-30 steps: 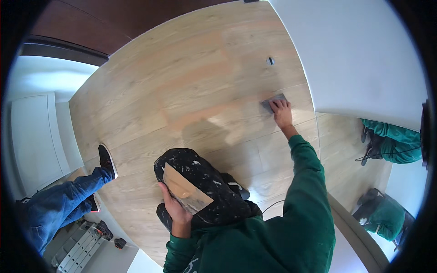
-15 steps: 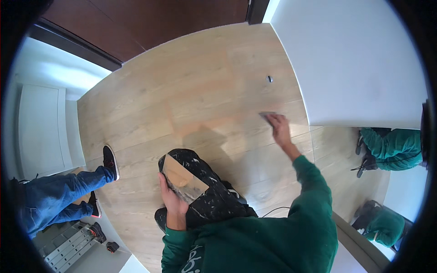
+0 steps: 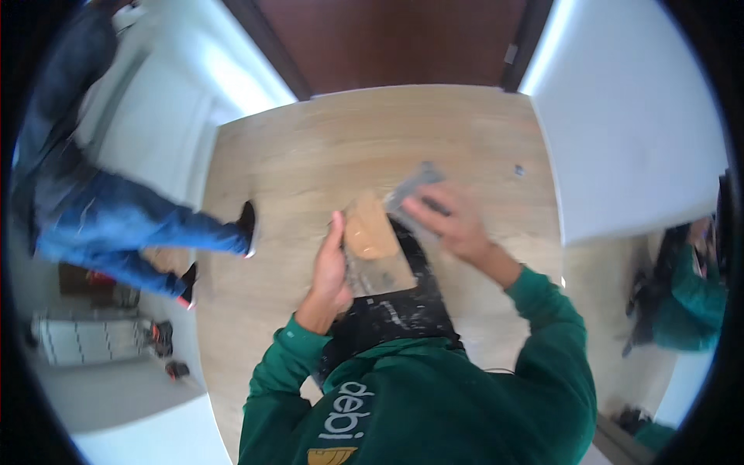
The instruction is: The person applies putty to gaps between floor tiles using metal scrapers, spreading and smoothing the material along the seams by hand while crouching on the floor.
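Note:
My left hand grips the edge of a flat rectangular plate, with its thumb along the left side. A tan lump of filler paste lies on the plate's upper half. The lower part is smeared grey. My right hand, smeared by motion, is closed on a broad grey filling knife. Its blade is beside the plate's upper right edge; whether they touch, I cannot tell. Beneath the plate are my dark, paint-spotted trousers.
Pale wood-look flooring runs to a dark brown door. A white wall rises at the right. At the left stands a person in blue jeans, with a folded ladder behind. A small metal fitting sits in the floor.
My right hand has come back from the floor at the right to the plate, bringing the knife. The plate is raised and further forward. The view has tilted up, showing more of the person.

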The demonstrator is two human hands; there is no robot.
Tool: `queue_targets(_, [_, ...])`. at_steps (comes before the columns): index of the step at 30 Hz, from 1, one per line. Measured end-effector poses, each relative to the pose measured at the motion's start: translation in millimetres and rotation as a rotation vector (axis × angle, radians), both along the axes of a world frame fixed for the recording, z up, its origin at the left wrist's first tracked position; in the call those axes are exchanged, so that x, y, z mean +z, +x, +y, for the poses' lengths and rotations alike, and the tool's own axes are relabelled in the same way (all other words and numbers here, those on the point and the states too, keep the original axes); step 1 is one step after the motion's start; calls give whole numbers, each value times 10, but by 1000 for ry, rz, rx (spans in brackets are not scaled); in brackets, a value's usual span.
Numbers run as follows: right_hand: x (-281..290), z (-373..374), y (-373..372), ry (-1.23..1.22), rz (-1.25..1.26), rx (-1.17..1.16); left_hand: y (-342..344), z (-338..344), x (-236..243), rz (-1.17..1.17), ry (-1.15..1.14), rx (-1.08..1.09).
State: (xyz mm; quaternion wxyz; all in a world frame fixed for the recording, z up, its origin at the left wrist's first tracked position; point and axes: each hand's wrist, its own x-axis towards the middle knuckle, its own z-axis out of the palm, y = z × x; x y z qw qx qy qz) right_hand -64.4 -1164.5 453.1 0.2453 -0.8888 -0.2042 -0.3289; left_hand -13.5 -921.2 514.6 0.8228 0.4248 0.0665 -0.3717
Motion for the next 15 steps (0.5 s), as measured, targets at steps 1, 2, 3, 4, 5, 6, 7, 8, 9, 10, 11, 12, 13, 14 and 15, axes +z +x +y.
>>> queue_targets(1, [112, 88, 8, -126, 1, -54, -27, 171, 37, -66, -2, 106])
queue_targets(2, [321, 149, -5, -260, -6, -119, -58, 295, 85, -136, -14, 205])
queue_targets(3, [384, 200, -54, -117, -1, -110, -110, 402, 126, -201, -38, 285])
queue_targets(4, [469, 302, -103, 26, 5, -101, -151, 518, 153, -437, 62, 402])
queue_targets(5, [596, 494, -165, 420, 71, -20, -181, 657, 128, -669, 173, 518])
queue_targets(6, [744, 681, -248, 810, 151, 69, -190, 814, 107, -898, 288, 626])
queue_targets(7, [918, 812, -332, 1197, 247, 158, -212, 954, 112, -1131, 427, 719])
queue_targets(8, [1124, 953, -405, 1394, 429, 235, -229, 1097, 152, -1338, 501, 802])
queue_targets(9, [1348, 1072, -489, 1577, 622, 307, -229, 1207, 199, -1542, 568, 877])
queue_targets(10, [1500, 1110, -559, 1748, 804, 361, -195, 1246, 246, -1746, 606, 940])
queue_targets(11, [1525, 1133, -583, 1747, 984, 476, -176, 1358, 279, -1932, 658, 892])
queue_targets(12, [1535, 1197, -613, 1790, 1138, 583, -148, 1395, 318, -2055, 608, 885])
queue_targets(13, [1608, 1297, -645, 1790, 1211, 625, -121, 1397, 385, -2171, 560, 876])
queue_targets(14, [1688, 1391, -667, 1791, 1276, 657, -93, 1364, 454, -2285, 495, 864])
queue_targets(15, [1720, 1465, -671, 1801, 1281, 653, -124, 1357, 541, -2344, 476, 806])
